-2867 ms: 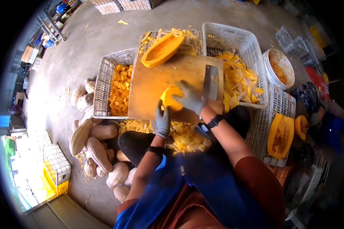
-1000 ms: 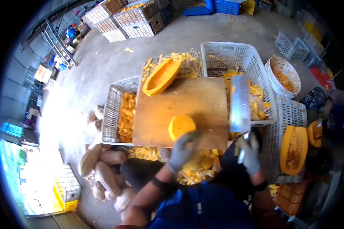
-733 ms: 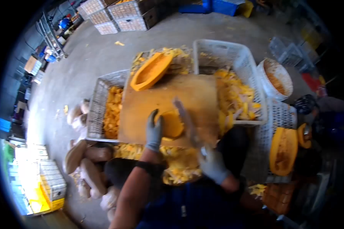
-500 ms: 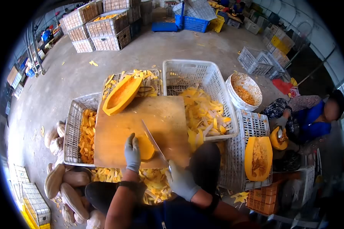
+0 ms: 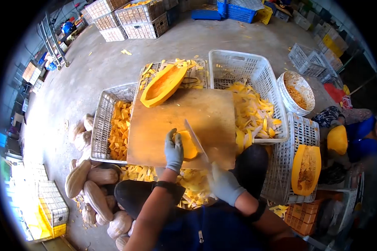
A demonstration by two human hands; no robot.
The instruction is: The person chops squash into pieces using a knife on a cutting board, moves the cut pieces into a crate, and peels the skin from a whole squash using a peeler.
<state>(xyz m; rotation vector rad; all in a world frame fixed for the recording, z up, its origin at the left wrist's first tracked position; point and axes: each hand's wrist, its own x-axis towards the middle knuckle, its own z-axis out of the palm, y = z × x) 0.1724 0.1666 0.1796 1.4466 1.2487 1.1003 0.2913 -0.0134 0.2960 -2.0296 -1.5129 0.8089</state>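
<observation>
Your grey-gloved left hand (image 5: 174, 151), fingers slightly parted, steadies the left side of a thick orange pumpkin chunk (image 5: 189, 147) near the front edge of the brown wooden board (image 5: 155, 129). Your grey-gloved right hand (image 5: 226, 184) grips a long steel knife (image 5: 196, 140), its blade slanting along the chunk's right side. A hollowed orange pumpkin half (image 5: 164, 85) overlaps the board's far left corner.

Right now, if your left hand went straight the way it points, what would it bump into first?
The left hand would probably meet the hollow pumpkin half at the far edge of the board; only bare wood shows between, but height is hard to judge.
</observation>
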